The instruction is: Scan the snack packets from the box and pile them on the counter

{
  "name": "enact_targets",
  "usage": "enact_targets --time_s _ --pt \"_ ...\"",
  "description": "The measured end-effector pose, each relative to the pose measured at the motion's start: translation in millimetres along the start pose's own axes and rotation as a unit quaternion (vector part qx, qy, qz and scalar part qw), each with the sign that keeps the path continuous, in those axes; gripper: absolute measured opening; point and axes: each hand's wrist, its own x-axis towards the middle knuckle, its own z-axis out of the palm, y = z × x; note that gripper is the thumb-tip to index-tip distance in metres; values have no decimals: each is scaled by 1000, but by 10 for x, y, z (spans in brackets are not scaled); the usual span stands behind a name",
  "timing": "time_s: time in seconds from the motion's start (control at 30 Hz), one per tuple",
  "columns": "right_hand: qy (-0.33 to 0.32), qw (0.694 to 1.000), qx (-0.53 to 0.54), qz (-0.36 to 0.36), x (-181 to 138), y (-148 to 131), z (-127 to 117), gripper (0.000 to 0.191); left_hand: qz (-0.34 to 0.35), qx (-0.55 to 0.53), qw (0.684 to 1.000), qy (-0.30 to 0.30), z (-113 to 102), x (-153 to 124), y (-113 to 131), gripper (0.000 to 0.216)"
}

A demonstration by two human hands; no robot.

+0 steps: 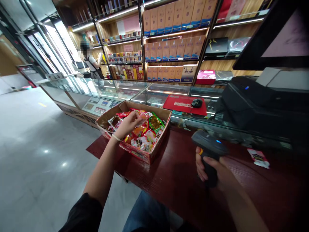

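Note:
My right hand (pixel 212 167) is wrapped round the grip of a dark handheld barcode scanner (pixel 210 145), which has a small blue light on top. The scanner is held above the dark red tabletop. To the left, my left hand (pixel 129 124) is over an open cardboard box (pixel 151 156), its fingers loosely bent and apart just above the contents. Nothing can be seen in its grasp, though the fingertips are partly hidden. Small snack packets (pixel 140 141) in red, white and clear wrapping fill the box. A green packet (pixel 155 121) lies at its right side.
On the glass counter (pixel 135 91) lie a red mat (pixel 173 104) and a computer mouse (pixel 196 102). Black checkout equipment (pixel 251 106) and a screen (pixel 287 35) stand at right. A loose packet (pixel 258 158) lies on the tabletop (pixel 169 180). Another person (pixel 93 64) stands far left.

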Motion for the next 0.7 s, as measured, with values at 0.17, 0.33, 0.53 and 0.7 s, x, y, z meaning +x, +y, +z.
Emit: enact_targets --time_s 0.17,0.33,0.53,0.7 --pt "27 997 -74 -16 50 -220 72 23 1 -277 959 58 521 137 648 35" --pt "40 983 -168 -66 96 -721 46 30 -18 -395 918 41 1182 230 1133 31" --pt "86 967 -201 -131 14 -1030 -41 33 46 -417 906 57 1650 245 1313 37" --pt "126 948 -270 -111 25 -982 -124 32 18 -390 917 86 2089 293 967 44"
